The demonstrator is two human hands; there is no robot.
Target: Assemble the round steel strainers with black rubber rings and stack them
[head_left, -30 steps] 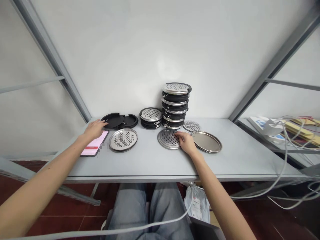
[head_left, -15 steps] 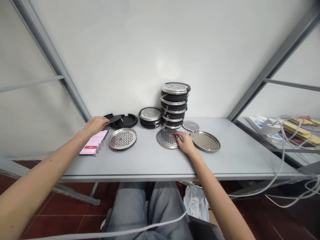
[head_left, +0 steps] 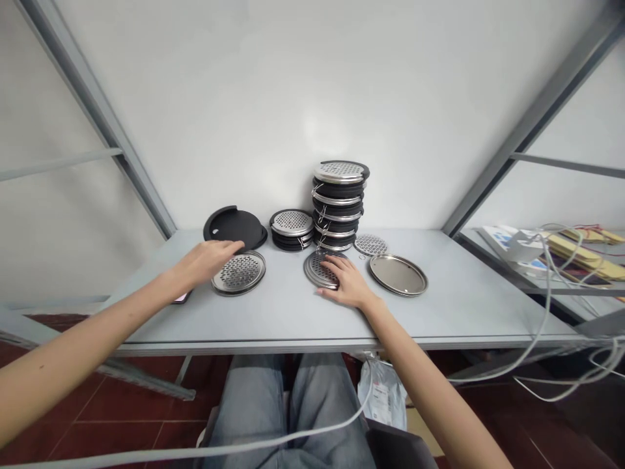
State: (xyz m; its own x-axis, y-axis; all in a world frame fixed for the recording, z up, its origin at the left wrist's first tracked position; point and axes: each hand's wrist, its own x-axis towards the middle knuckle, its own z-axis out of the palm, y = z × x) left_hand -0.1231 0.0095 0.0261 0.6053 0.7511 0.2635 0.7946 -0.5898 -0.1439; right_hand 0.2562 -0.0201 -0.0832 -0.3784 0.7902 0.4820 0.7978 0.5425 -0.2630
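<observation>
My left hand [head_left: 208, 259] is flat with its fingers stretched out, at the front edge of the black round trays [head_left: 237, 227] and over the left rim of a silver perforated disc [head_left: 239, 272]. No object shows in its grasp. My right hand [head_left: 344, 281] lies with spread fingers on a second perforated disc [head_left: 319, 268], covering its right part. To the right of that hand sits a shallow metal plate [head_left: 398, 275]. Behind it, a thin perforated sheet [head_left: 370, 244] lies near a small ring [head_left: 362, 256].
A tall stack of black and silver discs [head_left: 339, 202] stands near the wall, with a shorter stack [head_left: 291, 228] to its left. My left wrist mostly hides a phone [head_left: 183, 298]. White cables [head_left: 544, 319] hang at the right beside a cluttered shelf.
My left hand has let go of the upper black tray and moved right; that tray now lies over the other. My right hand has shifted left and spread its fingers over the perforated disc.
</observation>
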